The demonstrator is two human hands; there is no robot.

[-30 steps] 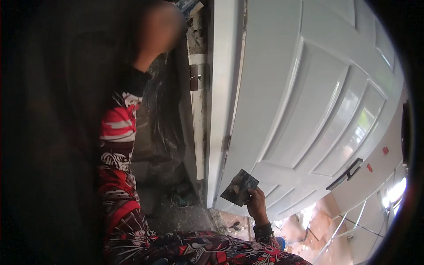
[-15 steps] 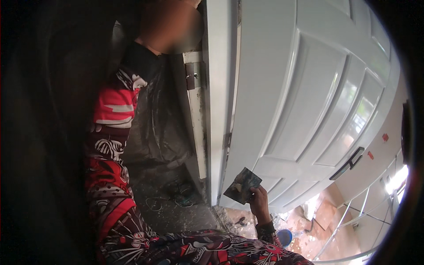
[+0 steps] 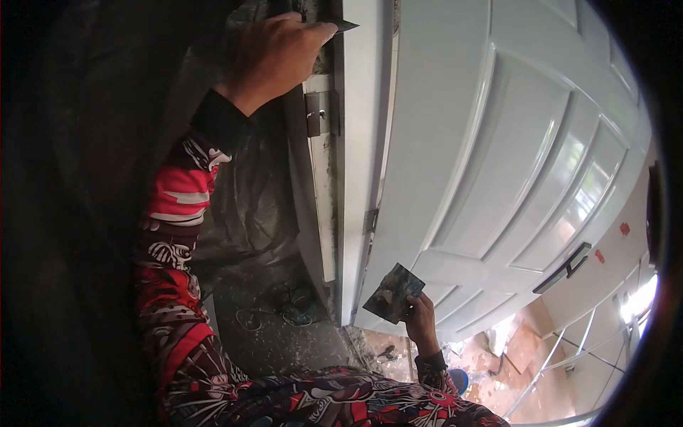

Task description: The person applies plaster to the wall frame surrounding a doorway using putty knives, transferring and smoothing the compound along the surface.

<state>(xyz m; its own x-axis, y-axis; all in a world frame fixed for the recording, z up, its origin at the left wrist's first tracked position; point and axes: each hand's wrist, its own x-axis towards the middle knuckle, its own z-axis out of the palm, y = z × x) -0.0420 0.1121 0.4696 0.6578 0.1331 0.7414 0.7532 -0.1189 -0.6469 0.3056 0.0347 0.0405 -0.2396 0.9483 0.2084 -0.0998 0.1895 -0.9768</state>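
My left hand (image 3: 274, 60) is raised at the upper left beside the door frame (image 3: 361, 142). Its fingers pinch a thin dark blade (image 3: 346, 26), whose pointed corner reaches onto the frame's white face; the rest is hidden by the hand. Lower down, my right hand (image 3: 421, 320) grips the edge of a dark square plate (image 3: 395, 293) with a pale smear on it. The plate is held in front of the lower part of the white panelled door (image 3: 462, 178), tilted in the view.
A metal strike plate (image 3: 321, 114) sits in the frame's edge below my left hand. Black sheeting (image 3: 249, 206) hangs at the left. The door has a dark handle (image 3: 562, 268). A blue bucket (image 3: 458, 382) stands on the littered floor (image 3: 530, 363) at lower right.
My left hand has come slightly down and looks sharper, with the blade's corner now showing at the frame. The right hand and plate have shifted very little.
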